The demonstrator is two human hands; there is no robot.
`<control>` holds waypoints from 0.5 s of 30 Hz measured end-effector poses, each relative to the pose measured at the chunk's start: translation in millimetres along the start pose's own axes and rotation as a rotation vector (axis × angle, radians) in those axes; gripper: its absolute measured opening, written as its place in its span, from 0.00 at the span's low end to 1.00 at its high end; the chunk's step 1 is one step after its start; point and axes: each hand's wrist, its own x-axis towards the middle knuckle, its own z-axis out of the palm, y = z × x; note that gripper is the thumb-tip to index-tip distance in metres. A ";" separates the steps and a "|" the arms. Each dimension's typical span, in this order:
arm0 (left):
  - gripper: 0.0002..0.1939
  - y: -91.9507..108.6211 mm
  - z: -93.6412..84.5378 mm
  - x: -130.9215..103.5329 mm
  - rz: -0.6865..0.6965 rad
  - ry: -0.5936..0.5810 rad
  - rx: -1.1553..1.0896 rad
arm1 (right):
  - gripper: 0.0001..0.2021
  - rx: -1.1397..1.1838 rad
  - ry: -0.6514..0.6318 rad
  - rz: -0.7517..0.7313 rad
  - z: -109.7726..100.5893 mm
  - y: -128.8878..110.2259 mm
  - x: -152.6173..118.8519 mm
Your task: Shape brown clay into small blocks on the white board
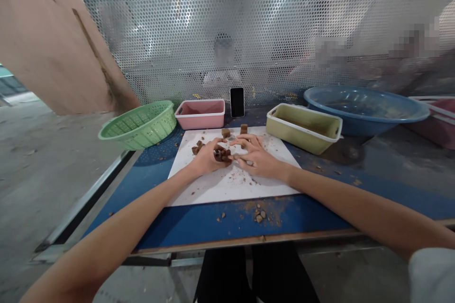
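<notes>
Lumps, rough and brown, probably want gentle handling inside our curled left hand, grip unclear, our right hand spread.

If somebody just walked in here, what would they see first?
Probably the two bare hands, left hand and right hand, close together over a white sheet, with dark brown lumps at the left one's fingers. Next, maybe the big blue basin at the back right and the bright green perforated basket at the back left.
</notes>
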 end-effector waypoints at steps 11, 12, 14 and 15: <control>0.38 0.4 -1.0 -0.7 0.003 0.016 0.050 | 0.15 0.002 0.012 -0.007 3.4 0.7 -1.4; 0.38 0.5 -0.3 -1.0 0.000 0.019 0.045 | 0.15 0.007 0.027 0.006 2.8 0.5 -1.5; 0.37 1.2 0.1 -1.7 -0.004 0.020 0.038 | 0.17 0.017 0.026 0.019 1.8 -0.3 -1.0; 0.38 1.7 -0.5 -2.0 -0.001 0.016 0.042 | 0.18 0.022 0.001 0.014 1.5 -0.8 -0.4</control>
